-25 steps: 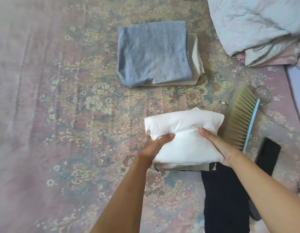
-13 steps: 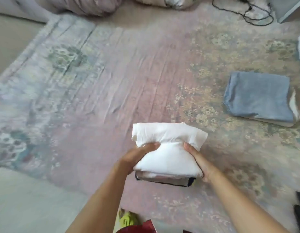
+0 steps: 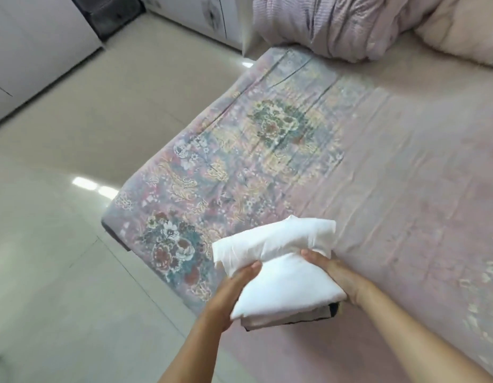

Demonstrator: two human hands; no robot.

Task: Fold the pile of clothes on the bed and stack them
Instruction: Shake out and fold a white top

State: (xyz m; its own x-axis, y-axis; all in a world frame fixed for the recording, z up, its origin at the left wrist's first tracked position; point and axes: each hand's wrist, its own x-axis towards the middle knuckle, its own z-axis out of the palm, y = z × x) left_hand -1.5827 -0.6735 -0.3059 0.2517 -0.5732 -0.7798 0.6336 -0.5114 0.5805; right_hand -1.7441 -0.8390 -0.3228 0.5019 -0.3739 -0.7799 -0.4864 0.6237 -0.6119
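Note:
A small stack of folded clothes [image 3: 284, 277], white on top with grey and dark layers showing at its near edge, is held above the bed's left corner. My left hand [image 3: 228, 294] grips its left side, thumb on top. My right hand [image 3: 335, 275] grips its right side, fingers tucked beneath. The bed [image 3: 392, 167] has a pink floral sheet. The blue folded stack is out of view.
The bed's left edge and corner [image 3: 112, 217] drop to a glossy tiled floor [image 3: 60, 244]. Crumpled pink and beige bedding [image 3: 350, 26] lies at the bed's far end. White cabinets [image 3: 195, 15] stand beyond the floor.
My view and both hands have swung left with the white-topped stack, from beside the brush and the blue stack to the bed's left corner. The blue stack has left the view.

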